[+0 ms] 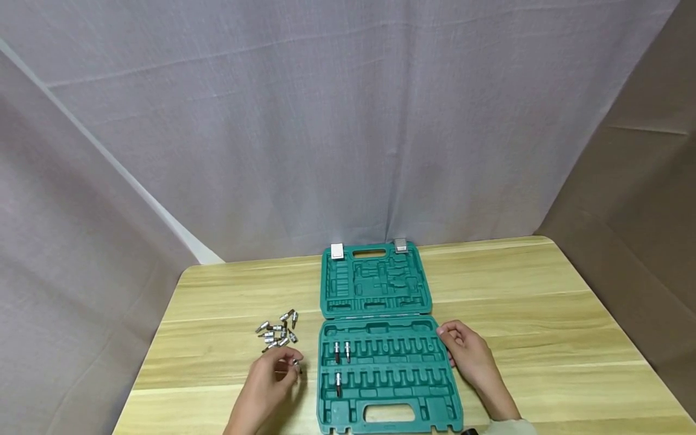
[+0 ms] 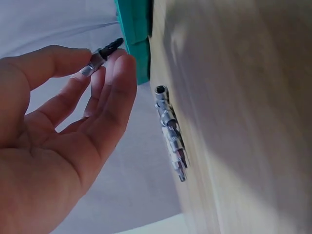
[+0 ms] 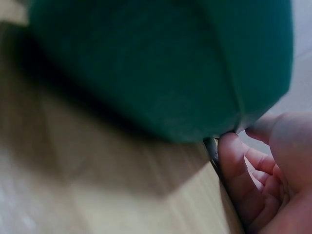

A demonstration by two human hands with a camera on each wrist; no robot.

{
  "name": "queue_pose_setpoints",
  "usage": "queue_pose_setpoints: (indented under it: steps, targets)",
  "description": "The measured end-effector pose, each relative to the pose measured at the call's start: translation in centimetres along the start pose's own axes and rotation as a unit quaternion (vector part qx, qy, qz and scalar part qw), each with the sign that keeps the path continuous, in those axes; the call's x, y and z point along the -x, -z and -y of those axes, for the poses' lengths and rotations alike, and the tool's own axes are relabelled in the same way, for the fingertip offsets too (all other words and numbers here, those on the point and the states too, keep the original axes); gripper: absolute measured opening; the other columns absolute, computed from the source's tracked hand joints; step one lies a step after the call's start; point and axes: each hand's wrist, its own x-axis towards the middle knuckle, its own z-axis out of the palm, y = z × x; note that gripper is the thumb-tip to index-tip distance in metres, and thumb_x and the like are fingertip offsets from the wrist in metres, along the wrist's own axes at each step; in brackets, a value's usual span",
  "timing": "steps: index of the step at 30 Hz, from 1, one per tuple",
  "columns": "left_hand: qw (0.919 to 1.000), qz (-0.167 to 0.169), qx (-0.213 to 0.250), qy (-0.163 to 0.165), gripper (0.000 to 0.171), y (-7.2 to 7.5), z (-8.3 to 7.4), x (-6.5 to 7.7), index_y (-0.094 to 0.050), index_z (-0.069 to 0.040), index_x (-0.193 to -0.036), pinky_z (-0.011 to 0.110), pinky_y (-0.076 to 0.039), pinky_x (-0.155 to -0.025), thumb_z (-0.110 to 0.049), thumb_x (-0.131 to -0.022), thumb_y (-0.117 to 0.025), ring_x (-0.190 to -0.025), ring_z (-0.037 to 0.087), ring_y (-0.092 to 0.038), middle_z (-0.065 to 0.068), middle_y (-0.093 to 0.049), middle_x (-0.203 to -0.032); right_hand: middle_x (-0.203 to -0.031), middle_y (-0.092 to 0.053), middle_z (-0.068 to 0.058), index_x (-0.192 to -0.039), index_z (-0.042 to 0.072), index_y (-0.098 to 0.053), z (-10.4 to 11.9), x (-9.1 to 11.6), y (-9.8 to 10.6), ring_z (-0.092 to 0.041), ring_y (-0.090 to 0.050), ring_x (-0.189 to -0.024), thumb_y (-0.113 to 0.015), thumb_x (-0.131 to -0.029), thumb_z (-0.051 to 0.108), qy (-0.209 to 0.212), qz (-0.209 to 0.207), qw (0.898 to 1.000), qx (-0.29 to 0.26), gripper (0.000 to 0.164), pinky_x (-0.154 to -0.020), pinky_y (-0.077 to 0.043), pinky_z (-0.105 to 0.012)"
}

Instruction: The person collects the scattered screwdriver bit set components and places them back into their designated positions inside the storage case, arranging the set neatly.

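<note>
Green plastic makes up the case [image 1: 380, 394], which lies open on the wooden table [image 1: 516, 290], its lid [image 1: 361, 293] laid back on the far side with two pale latches [image 1: 337, 251] at its outer edge. The left hand [image 1: 269, 380] pinches one silver bit [image 2: 97, 62] between thumb and fingertip, just left of the case and raised off the table; the left wrist view shows the bit's dark tip pointing away from the palm, with the other fingers loosely bent nearby. Just beyond that hand, loose bits [image 1: 276, 328] lie in a scattered group on the table, several touching, pointing different ways. The right hand [image 1: 472, 356] grips the right edge of the case narrowly between thumb and finger, as the right wrist view shows close up. Three bits stand in slots at the left of the case's near half: two side by side in the farther row [image 1: 348, 351] and one in the nearer row [image 1: 338, 385]. A light sleeve [image 1: 511, 427] shows at the right wrist. Grey cloth [image 1: 299, 151] hangs behind the table.
</note>
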Motion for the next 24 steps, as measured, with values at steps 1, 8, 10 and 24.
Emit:
queue_pose_setpoints:
  steps: [1,8,10,24]
  targets:
    - [1.0000,-0.001,-0.002,-0.004,0.024,0.0,-0.1,-0.1,-0.074,-0.005,-0.102,0.023,-0.060,-0.076,0.012,-0.085,-0.071,-0.082,0.012,-0.070,0.003,-0.069,-0.095,-0.081,-0.064,-0.003,-0.119,0.003,-0.068,0.0,0.0,0.0,-0.016,-0.061,-0.061,-0.059,-0.110,0.031,0.000,0.000,1.000,0.001,0.031,-0.058,-0.054,-0.027]
    - [1.0000,0.002,-0.003,-0.002,0.025,-0.3,-0.9,-0.8,-0.075,-0.007,-0.104,0.023,-0.059,-0.074,0.011,-0.088,-0.069,-0.084,0.010,-0.067,0.006,-0.070,-0.099,-0.082,-0.064,-0.003,-0.120,0.003,-0.067,0.0,0.0,0.0,-0.016,-0.062,-0.062,-0.059,-0.110,0.030,-0.004,0.003,1.000,0.000,0.030,-0.059,-0.054,-0.028]
    - [1.0000,0.006,0.000,-0.004,0.024,-0.4,-1.1,-0.9,-0.075,-0.006,-0.105,0.023,-0.059,-0.074,0.010,-0.089,-0.069,-0.086,0.014,-0.069,0.009,-0.072,-0.104,-0.082,-0.064,-0.003,-0.120,0.003,-0.068,0.0,0.0,0.0,-0.016,-0.062,-0.062,-0.059,-0.110,0.030,-0.003,0.003,1.000,-0.001,0.030,-0.059,-0.054,-0.028]
    - [0.9998,0.013,0.015,-0.004,0.017,-0.8,-2.2,-2.1,-0.075,-0.004,-0.104,0.024,-0.058,-0.073,0.005,-0.090,-0.070,-0.081,0.008,-0.067,0.005,-0.074,-0.089,-0.083,-0.065,-0.003,-0.120,0.003,-0.068,0.0,0.0,0.0,-0.016,-0.062,-0.061,-0.059,-0.110,0.032,0.000,0.003,1.000,0.005,0.032,-0.059,-0.054,-0.028]
